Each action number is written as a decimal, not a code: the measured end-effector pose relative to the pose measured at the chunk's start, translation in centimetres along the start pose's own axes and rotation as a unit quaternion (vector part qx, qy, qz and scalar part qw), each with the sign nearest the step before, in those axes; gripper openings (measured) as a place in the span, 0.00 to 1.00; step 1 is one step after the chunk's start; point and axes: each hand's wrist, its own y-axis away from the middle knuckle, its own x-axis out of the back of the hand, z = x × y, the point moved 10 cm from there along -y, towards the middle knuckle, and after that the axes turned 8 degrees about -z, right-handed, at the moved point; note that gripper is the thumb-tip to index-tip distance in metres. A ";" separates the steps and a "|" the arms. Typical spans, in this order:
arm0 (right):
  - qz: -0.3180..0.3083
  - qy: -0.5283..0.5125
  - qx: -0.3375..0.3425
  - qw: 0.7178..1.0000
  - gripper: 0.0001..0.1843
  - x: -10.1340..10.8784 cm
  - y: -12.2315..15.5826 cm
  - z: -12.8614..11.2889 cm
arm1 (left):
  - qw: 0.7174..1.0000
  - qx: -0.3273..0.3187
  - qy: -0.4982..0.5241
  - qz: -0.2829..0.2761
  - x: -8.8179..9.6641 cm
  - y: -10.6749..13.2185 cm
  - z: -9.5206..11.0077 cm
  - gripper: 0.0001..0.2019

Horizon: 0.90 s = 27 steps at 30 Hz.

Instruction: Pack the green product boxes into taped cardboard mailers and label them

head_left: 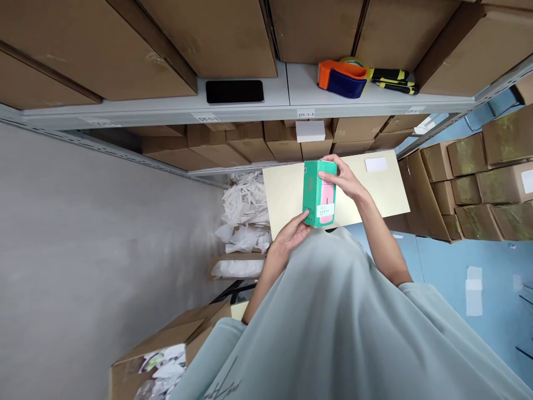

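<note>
A green carton point(310, 191) with a pink product picture and a white label on its front is held upright between my two hands, over a pale yellow board point(283, 194). My left hand point(293, 233) grips its lower left corner, thumb on the side face and fingers beneath. At the upper right, my right hand point(342, 176) holds the top edge, its thumb lying across the front. The back of the carton is hidden. Right of it, a small white slip point(376, 164) lies on the board.
Above, a grey shelf point(275, 105) carries brown boxes, a black phone point(235, 91), an orange and blue tape dispenser point(342, 78) and black-yellow cutters point(393, 80). White packing scraps point(245, 205) lie left of the board. Stacked brown cartons point(466, 189) stand right. An open box point(145, 355) sits lower left.
</note>
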 end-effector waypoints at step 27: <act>-0.029 -0.124 -0.073 0.989 0.37 5.1 0.1 1.2 | 0.999 -0.012 0.020 -0.037 -2.6 -0.8 0.1 0.24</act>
